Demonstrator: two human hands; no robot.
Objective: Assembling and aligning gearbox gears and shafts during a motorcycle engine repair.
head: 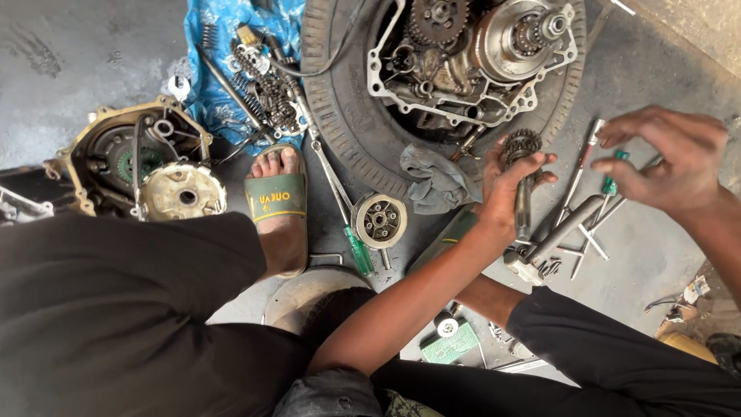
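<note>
My left hand (pixel 505 193) is closed around a metal gear shaft (pixel 523 220), held upright with its toothed gear (pixel 522 145) at the top, just in front of the tyre (pixel 340 116). My right hand (pixel 668 154) hovers with its fingers spread and nothing in it. Below it, a small green-handled screwdriver (pixel 612 184) and several metal rods and tools (pixel 575 224) lie on the concrete floor.
An open engine case (pixel 463 77) with gears rests inside the tyre, and a grey rag (pixel 436 181) lies at its rim. A blue cloth (pixel 224 46) carries springs and small parts. On the floor are a cover housing (pixel 139 162), a round clutch part (pixel 378 220), a wrench (pixel 328 174) and a green screwdriver (pixel 359 251). My sandalled foot (pixel 276 197) stands nearby.
</note>
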